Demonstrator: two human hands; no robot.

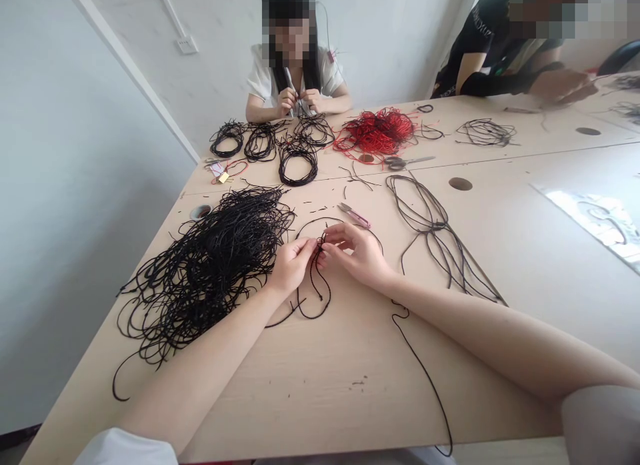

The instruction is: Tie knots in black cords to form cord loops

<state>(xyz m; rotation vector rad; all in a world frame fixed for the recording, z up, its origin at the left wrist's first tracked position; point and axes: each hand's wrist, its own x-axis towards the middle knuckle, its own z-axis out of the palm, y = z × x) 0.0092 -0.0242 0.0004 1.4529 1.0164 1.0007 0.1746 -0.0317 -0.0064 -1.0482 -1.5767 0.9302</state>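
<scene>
Between my two hands, a thin black cord [330, 298] is pinched just above the tabletop, its loops hanging down and trailing on the wood. My left hand [294, 262] grips it between thumb and forefinger. Close against it, my right hand [357, 252] is closed on the same cord, thumb and fingers meeting near a small crossing or knot that I cannot make out clearly. To the left of my hands lies a large tangled heap of black cords [215, 258]. Small scissors with a pinkish handle [355, 215] rest just beyond my right hand.
Looped black cords [435, 228] lie to the right. Farther back are coiled black bundles [298, 165], a red cord pile [380, 132] and dark-handled scissors [400, 163]. A person [300, 85] across the table holds cord; another [500, 58] sits at the far right. The table has round holes [461, 184].
</scene>
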